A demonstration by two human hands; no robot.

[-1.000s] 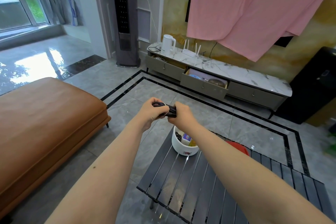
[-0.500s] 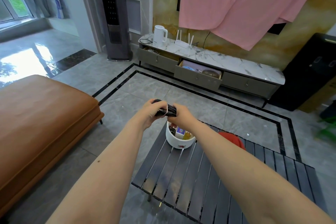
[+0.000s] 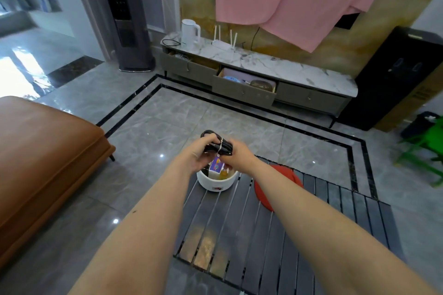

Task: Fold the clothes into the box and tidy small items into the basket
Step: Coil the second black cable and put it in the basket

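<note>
Both hands hold a bundled black cable directly above the white basket, which sits at the far edge of a dark slatted table. The left hand and right hand each curl their fingers around one end of the bundle. The basket already holds a small box. This looks like the small-items step; next, probably, lowering the cable into the basket and letting go.

Glossy stone floor tiles; smooth white plastic basket; dark matt slatted table.
</note>
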